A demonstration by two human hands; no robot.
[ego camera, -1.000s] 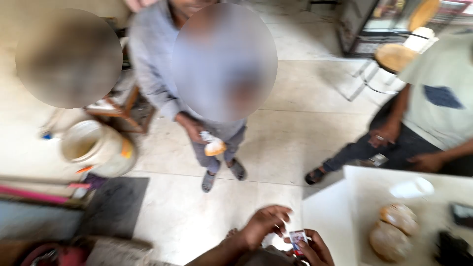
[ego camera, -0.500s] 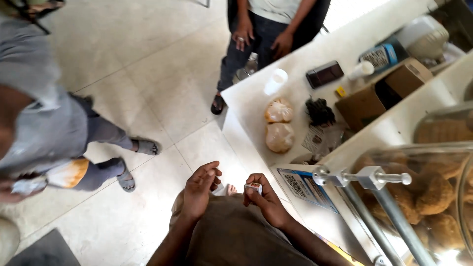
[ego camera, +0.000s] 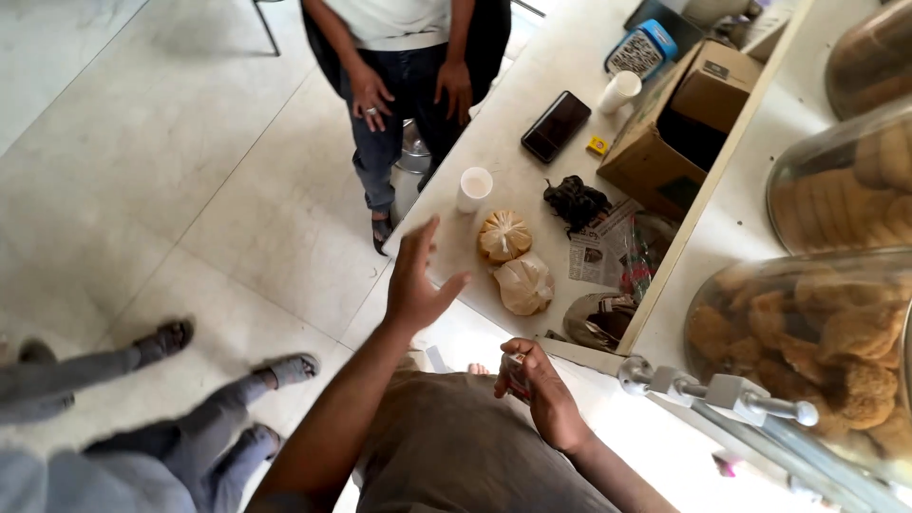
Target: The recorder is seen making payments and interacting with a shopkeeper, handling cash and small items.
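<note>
Clear little wrapper [ego camera: 514, 363] is sitting pinched in the right hand [ego camera: 540, 391], too small to tell its direction; left hand [ego camera: 414, 282] is hovering open, fingers spread, near the tied bags [ego camera: 514, 259].

The person is wearing a plain brownish-grey top that is covering the chest and belly. Both forearms are showing bare, with no sleeves reaching them. The left hand [ego camera: 415, 285] and right hand [ego camera: 538, 391] are wearing no gloves.
</note>
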